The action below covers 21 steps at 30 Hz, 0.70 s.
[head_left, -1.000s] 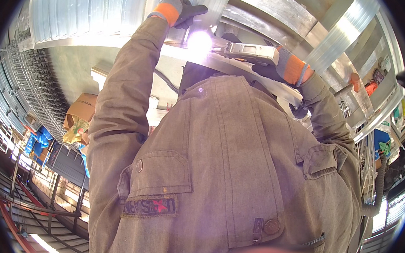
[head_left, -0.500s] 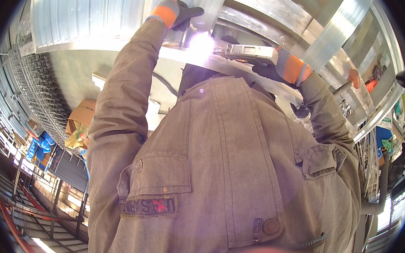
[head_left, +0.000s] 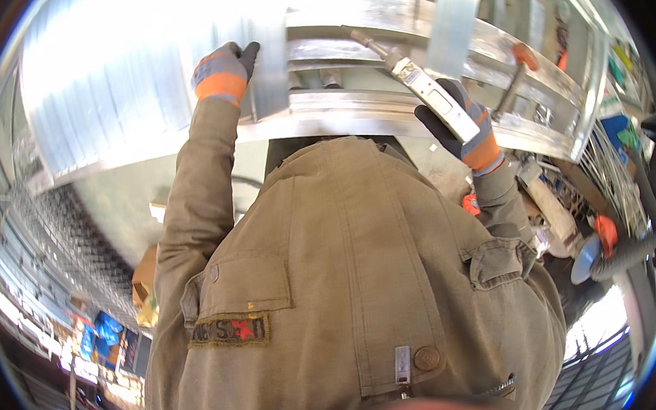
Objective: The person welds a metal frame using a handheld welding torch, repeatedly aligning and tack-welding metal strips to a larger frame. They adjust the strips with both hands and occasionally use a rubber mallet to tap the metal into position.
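My right hand (head_left: pixel 462 125), in a grey and orange glove with black fingers, is wrapped around a white, boxy welding torch (head_left: pixel 434 97). Its narrow nozzle points up and left over the metal frame (head_left: pixel 382 104), with no arc glowing. My left hand (head_left: pixel 222 75), gloved alike, rests on the ribbed metal sheet (head_left: pixel 125 82), left of the sheet's right edge. Its fingers are curled and the thumb sticks out; whether they grip anything is hidden.
A tool with an orange end (head_left: pixel 525 56) leans on the frame at the right. Metal rods (head_left: pixel 618 161) and a grey hose (head_left: pixel 628 254) lie farther right. Wire mesh (head_left: pixel 66 221) and a cardboard box (head_left: pixel 144 276) stand at the left.
The bright welding glare has gone out. The torch has swung away from the seam, its nozzle now tilted upward. My left hand sits farther left and lower on the sheet as the view shifted.
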Motion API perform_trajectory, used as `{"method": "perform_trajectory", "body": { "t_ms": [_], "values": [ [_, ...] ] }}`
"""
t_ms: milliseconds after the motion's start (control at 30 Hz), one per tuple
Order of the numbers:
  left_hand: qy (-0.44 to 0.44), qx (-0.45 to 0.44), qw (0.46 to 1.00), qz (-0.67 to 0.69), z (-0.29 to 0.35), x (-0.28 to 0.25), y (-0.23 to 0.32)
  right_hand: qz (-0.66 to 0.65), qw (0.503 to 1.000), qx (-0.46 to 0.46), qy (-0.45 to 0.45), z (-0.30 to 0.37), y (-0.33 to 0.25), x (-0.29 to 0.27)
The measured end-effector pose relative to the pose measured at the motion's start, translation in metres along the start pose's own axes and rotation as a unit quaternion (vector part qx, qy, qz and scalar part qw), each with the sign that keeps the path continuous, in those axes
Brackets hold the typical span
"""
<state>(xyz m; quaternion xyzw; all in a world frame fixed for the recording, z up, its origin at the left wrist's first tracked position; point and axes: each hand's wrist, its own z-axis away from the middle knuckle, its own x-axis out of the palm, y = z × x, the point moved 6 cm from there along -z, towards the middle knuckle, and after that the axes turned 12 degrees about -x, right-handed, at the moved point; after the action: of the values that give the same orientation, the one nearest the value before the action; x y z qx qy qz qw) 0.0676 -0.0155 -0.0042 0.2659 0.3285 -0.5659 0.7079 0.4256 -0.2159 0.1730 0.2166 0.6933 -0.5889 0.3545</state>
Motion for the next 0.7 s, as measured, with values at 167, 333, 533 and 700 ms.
{"method": "perform_trajectory", "body": {
  "t_ms": [167, 333, 533, 700],
  "values": [
    [-0.047, 0.201, 0.943, 0.261, 0.049, 0.021, 0.093, 0.088, 0.982, 0.091, 0.143, 0.052, 0.000, -0.033],
    [-0.263, 0.209, 0.902, 0.271, 0.078, 0.102, 0.209, 0.094, 0.960, 0.151, 0.216, 0.092, 0.029, -0.049],
    [-0.216, 0.155, 0.896, 0.355, 0.064, 0.159, 0.288, 0.062, 0.957, 0.135, 0.247, 0.111, 0.053, -0.066],
    [-0.222, 0.120, 0.900, 0.356, 0.061, 0.178, 0.295, 0.001, 0.957, 0.179, 0.228, 0.121, 0.064, -0.067]
  ]
}}
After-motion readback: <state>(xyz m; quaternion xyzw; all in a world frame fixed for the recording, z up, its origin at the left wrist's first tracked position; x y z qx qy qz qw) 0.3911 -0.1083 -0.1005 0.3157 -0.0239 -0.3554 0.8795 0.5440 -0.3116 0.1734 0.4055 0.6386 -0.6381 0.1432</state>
